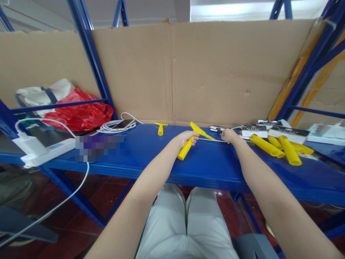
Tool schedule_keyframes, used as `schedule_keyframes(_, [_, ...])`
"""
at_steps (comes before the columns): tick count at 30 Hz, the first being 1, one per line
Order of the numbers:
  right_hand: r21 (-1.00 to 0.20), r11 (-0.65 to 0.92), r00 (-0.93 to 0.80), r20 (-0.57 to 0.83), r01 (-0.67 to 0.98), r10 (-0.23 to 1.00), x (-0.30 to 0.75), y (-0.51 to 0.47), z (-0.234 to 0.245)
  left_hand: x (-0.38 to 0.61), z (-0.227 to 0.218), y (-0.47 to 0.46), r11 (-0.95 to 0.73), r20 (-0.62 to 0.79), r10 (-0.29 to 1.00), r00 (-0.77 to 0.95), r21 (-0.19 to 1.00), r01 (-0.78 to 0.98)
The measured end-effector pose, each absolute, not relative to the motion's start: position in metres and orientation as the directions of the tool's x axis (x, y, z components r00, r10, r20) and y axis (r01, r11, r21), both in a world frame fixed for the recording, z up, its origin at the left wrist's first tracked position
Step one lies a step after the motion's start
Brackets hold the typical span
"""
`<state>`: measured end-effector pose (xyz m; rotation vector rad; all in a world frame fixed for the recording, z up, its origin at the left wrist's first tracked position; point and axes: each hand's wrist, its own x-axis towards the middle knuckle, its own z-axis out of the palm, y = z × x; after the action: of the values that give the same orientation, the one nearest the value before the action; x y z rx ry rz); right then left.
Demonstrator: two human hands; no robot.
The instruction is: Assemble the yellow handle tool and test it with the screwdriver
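Note:
My left hand (188, 137) is wrapped round the tube-shaped grip of a yellow T-shaped plastic handle (184, 151); its wide head slants off to the right beyond my fingers. To the right, my right hand (229, 136) is closed in a fist just above the blue surface, and what lies inside its fingers is hidden. A thin metal strip (212, 140) runs from near the yellow head to the right fingers; I cannot tell whether they grip it. Farther back on the left stands another yellow T-shaped handle (161, 129), apart from both hands.
Several yellow handles (289, 151) lie at the right beside black-and-white boxes (288, 133). At the left are a power strip (51, 151), a coiled white cable (114, 126) and a red plastic bag (81, 111). Cardboard (210, 72) walls off the back of the blue table (151, 158).

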<state>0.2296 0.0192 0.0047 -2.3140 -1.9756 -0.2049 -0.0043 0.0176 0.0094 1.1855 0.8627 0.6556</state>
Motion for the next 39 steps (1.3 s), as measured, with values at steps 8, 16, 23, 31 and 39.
schedule_keyframes(8, [0.006,-0.131,0.128,0.148,0.991,0.981,0.225,0.014,0.008,-0.003,0.014,0.010,0.252,-0.211,0.829,0.517,0.968,-0.010])
schedule_keyframes(16, [-0.074,-0.163,0.174,0.185,0.984,0.967,0.228,0.016,0.007,-0.003,0.016,0.006,0.245,-0.196,0.840,0.505,0.969,-0.031])
schedule_keyframes(23, [-0.647,0.199,0.063,0.359,0.736,0.931,0.206,0.010,0.020,-0.003,0.020,0.003,0.244,-0.210,0.853,0.478,0.970,-0.008])
schedule_keyframes(31, [-0.808,0.299,-0.068,0.309,0.508,0.949,0.172,-0.002,0.024,-0.002,0.026,-0.008,0.191,-0.181,0.861,0.475,0.981,0.029])
schedule_keyframes(39, [-0.818,0.254,-0.033,0.277,0.516,0.960,0.165,-0.002,0.021,-0.002,0.026,-0.009,0.182,-0.185,0.854,0.487,0.982,0.054])
